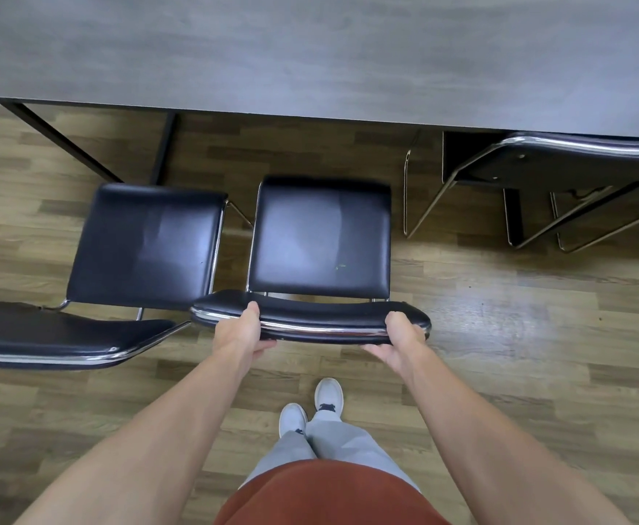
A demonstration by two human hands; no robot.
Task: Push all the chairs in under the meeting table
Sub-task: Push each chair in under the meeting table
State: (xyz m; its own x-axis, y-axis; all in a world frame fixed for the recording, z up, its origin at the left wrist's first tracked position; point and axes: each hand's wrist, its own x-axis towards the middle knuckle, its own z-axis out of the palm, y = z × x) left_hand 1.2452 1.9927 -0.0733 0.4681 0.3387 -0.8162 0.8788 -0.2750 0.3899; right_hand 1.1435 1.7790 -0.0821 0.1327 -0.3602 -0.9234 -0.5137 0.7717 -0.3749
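Note:
The grey meeting table (310,54) fills the top of the view. A black padded middle chair (321,240) with a chrome frame stands in front of me, its seat apart from the table edge. My left hand (240,331) grips the left part of its backrest (318,318). My right hand (399,337) grips the right end of the same backrest. A second black chair (144,244) stands to the left, also out from the table. At the right, a third chair (575,164) sits with its seat hidden under the tabletop.
Dark table legs (164,145) stand behind the left chair. Chrome sled legs (424,206) of the right chair rest on the wood-look floor (518,316). My feet in pale shoes (310,407) stand just behind the middle chair.

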